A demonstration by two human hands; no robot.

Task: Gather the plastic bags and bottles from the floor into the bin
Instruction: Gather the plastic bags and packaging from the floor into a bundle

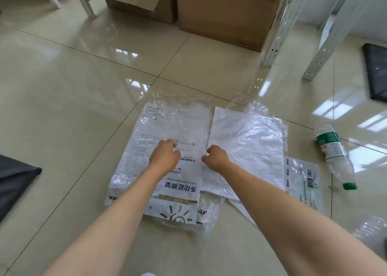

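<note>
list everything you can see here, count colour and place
printed plastic bag: 1, clear with white insert, floor centre
plain plastic bag: 1, white, right of it
labelled plastic bag: 1, clear, far right of pile
bottle: 1, clear with green label and cap, lying right
crumpled plastic: 1, clear, lower right edge
cardboard boxes: 2, brown, top
shelf legs: 2, white, upper right
dark sheets: 2, right and left edges
left hand: on printed bag
right hand: at white bag's edge

Glossy tiled floor point(73, 82), plastic bags point(247, 141), bottle point(335, 156), cardboard boxes point(226, 9)
</note>
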